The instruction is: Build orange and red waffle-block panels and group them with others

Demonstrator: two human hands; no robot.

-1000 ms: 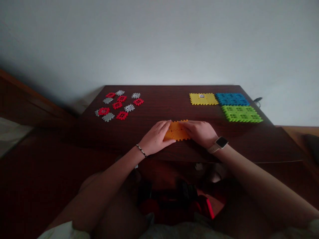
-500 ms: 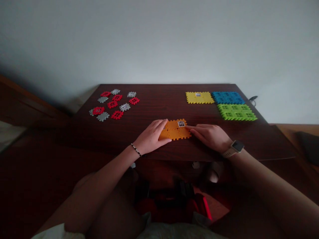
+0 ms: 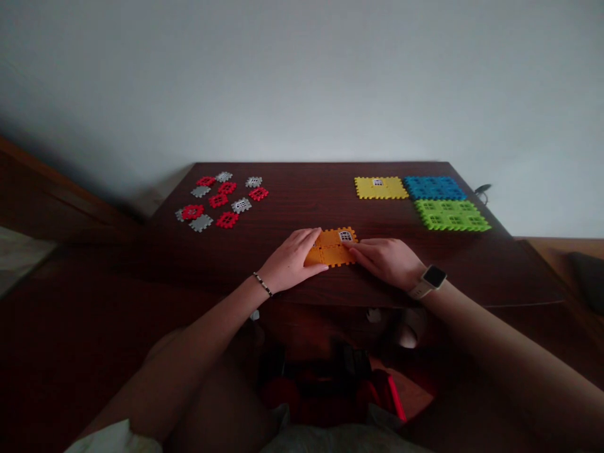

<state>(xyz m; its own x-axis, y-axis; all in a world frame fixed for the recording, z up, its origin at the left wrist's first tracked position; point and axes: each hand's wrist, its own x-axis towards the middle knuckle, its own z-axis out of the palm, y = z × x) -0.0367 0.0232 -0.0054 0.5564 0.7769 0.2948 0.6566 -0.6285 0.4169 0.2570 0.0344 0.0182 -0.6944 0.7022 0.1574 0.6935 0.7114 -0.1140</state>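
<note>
An orange panel of interlocking puzzle tiles (image 3: 334, 254) lies near the front edge of the dark wooden table. Set into its upper right is a white window piece (image 3: 346, 236); a second white bit shows partly beside my left fingers. My left hand (image 3: 295, 258) grips the panel's left end, fingers along the far side and thumb along the near side. At the right end, my right hand (image 3: 389, 259) has its thumb and index finger on the panel, just below the window piece. The other right fingers are curled in.
Several red tiles (image 3: 227, 219) and grey tiles (image 3: 201, 223) lie scattered at the table's left. A yellow panel (image 3: 389, 189) with one white window, a blue panel (image 3: 434, 187) and a green panel (image 3: 452, 216) lie at the back right. The wall (image 3: 302, 82) stands behind the table.
My right hand has shifted left, so its thumb and index finger now overlap the orange panel's right end. My left hand keeps its grip. The whole view has shifted slightly.
</note>
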